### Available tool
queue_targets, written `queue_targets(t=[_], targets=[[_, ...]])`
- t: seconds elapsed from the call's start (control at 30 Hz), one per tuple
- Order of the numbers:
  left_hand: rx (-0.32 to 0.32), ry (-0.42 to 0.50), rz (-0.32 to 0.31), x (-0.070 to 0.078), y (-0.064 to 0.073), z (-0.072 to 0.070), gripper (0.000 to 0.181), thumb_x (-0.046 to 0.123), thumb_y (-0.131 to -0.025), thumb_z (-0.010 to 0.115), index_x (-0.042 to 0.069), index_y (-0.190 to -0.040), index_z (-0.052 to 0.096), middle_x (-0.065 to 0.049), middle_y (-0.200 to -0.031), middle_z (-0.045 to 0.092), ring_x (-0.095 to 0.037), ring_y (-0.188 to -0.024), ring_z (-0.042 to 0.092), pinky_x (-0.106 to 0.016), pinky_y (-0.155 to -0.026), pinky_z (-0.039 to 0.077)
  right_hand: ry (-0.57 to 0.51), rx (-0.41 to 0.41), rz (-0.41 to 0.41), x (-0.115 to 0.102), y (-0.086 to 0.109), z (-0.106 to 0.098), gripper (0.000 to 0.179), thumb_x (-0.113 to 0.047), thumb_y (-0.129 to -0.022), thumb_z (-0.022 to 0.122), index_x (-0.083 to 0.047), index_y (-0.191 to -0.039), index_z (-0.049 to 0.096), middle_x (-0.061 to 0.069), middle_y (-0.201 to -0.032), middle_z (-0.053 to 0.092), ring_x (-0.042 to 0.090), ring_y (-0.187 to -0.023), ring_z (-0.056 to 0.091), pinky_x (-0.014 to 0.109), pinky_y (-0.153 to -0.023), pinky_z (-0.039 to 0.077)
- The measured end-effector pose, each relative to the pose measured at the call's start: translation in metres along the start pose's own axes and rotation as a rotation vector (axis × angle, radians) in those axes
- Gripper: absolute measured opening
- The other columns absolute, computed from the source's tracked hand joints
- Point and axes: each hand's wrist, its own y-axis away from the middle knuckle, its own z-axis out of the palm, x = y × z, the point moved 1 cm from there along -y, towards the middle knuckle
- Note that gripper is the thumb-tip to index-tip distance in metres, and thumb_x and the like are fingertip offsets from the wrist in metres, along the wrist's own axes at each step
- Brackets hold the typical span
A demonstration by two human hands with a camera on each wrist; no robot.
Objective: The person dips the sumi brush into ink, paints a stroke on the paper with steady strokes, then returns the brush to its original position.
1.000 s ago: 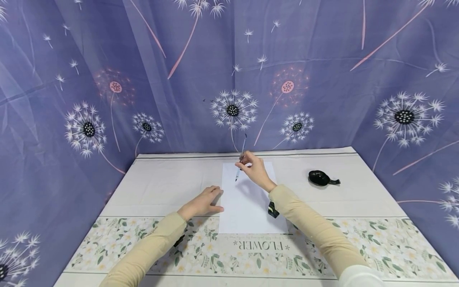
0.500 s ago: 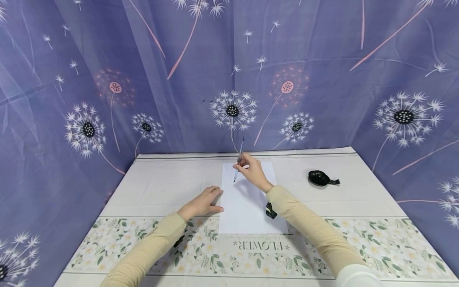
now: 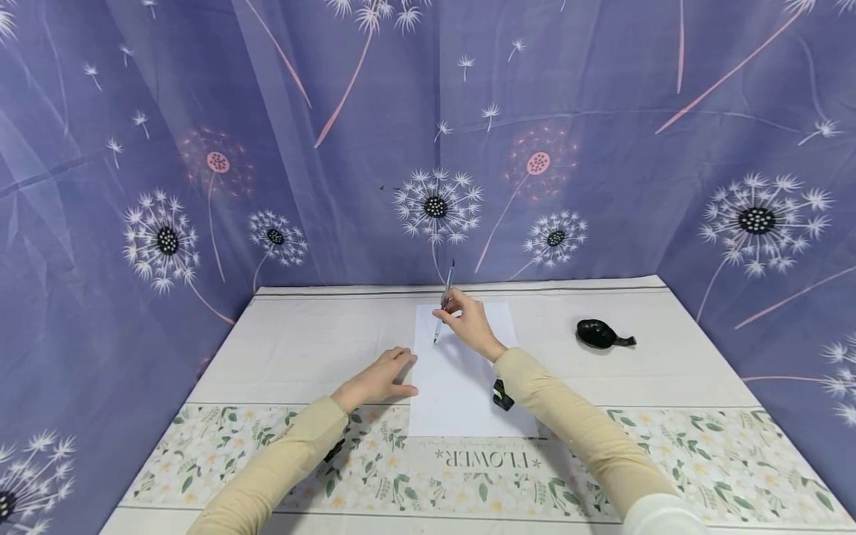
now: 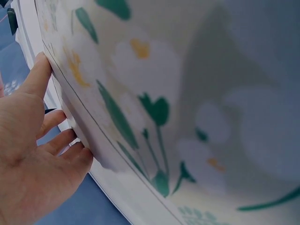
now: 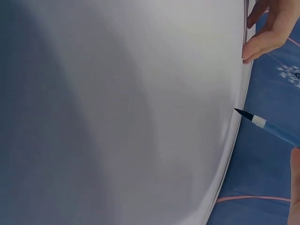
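My right hand [image 3: 468, 323] pinches a slim blue brush pen [image 3: 449, 279] over the upper left part of a white sheet of paper [image 3: 461, 401]. The pen's dark pointed tip aims down at the sheet; its other end, also dark, points up and away. In the right wrist view, the brush pen [image 5: 274, 130] shows black bristles and a white collar, with the tip close over the paper. No marks show on the sheet. At the paper's left edge my left hand [image 3: 381, 377] rests with relaxed, spread fingers; the left wrist view shows this hand [image 4: 42, 154] holding nothing.
A small black dish with a short handle [image 3: 597, 334] stands on the tablecloth, right of the paper. The cloth has a floral band [image 3: 374, 483] along the near side. A purple dandelion curtain [image 3: 361, 223] hangs behind and at both sides.
My right hand has shifted slightly left and nearer with the brush pen, whose tip has come a little down the sheet. The left hand stays where it was.
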Motion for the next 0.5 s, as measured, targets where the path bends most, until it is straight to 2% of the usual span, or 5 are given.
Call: queue_targets(t=[0.27, 0.5], targets=[[0.006, 0.008, 0.008, -0.0022, -0.0007, 0.0016, 0.074, 0.043, -0.091, 0.065, 0.005, -0.148, 0.037, -0.018, -0.156, 0.029, -0.034, -0.145, 0.027, -0.049, -0.118, 0.030, 0.007, 0.006, 0.019, 0.0011, -0.0001, 0.0011, 0.019, -0.017, -0.089, 0.071, -0.003, -0.096, 0.059, 0.009, -0.082, 0.072, 0.024, -0.077, 0.070, 0.027, -0.062, 0.056], [0.003, 0.010, 0.015, -0.0021, 0.0000, 0.0011, 0.074, 0.042, -0.091, 0.065, 0.005, -0.148, 0.037, -0.019, -0.156, 0.028, -0.035, -0.145, 0.026, -0.049, -0.118, 0.030, 0.046, -0.001, 0.024, 0.0007, 0.0005, 0.0008, 0.015, -0.017, -0.089, 0.071, -0.009, -0.090, 0.058, 0.009, -0.081, 0.073, 0.023, -0.076, 0.070, 0.030, -0.063, 0.057]])
